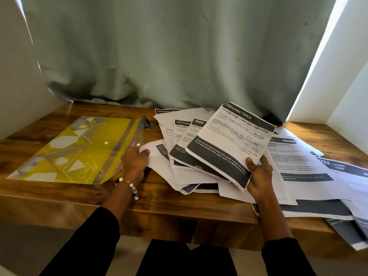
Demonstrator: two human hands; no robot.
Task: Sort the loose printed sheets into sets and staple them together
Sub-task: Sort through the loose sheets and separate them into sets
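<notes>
Head view shows us seated at a wooden desk [59, 188] with loose printed sheets [298, 176] fanned out across its right half, several overlapping and a few hanging over the front edge. Our right hand [258, 176] grasps the lower edge of a "DRESSING TABLE" page [231, 144], thumb on top, lifting it tilted above the pile. Our left hand [135, 162] pinches the corner of a lower sheet [157, 156] at the left edge of the heap, fingers curled onto the paper. A blue and black stapler [147, 122] lies on the desk at the back, between the sheets and a yellow plastic folder [79, 150], touching neither hand.

We judge that sorting is barely begun: no tidy sets are visible yet. The risks we see come from the loose pile itself. Pulling the lower sheet sideways could drag its neighbours along and scramble the order. The sheets overhanging the front edge could slip to the floor if the heap shifts. Similar headers on several pages invite mixing one set with another before stapling.
</notes>
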